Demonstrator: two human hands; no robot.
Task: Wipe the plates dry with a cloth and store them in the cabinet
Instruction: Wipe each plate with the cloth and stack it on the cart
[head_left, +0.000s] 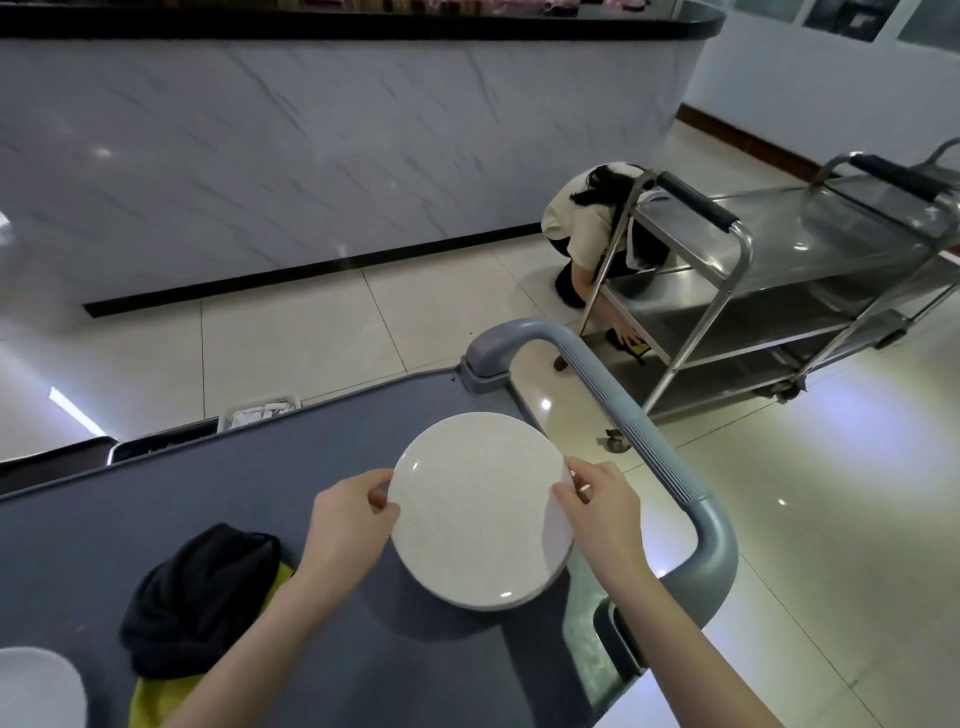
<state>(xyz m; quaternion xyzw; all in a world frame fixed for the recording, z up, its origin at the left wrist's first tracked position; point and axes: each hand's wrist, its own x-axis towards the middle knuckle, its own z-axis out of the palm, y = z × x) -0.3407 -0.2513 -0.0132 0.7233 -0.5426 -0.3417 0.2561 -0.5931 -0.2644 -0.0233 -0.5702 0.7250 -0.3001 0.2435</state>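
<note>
The left grip and right grip are bare, as are both forearms.

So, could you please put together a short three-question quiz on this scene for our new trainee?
1. True or false: the left hand and the right hand both grip the round white plate at its rim.
2. Which lies on the grey cart top near the left forearm? A) a sponge B) a dark cloth C) a brush
3. Fill in: a second white plate shows at the picture's lower-___ corner.
Key: 1 true; 2 B; 3 left.
</note>
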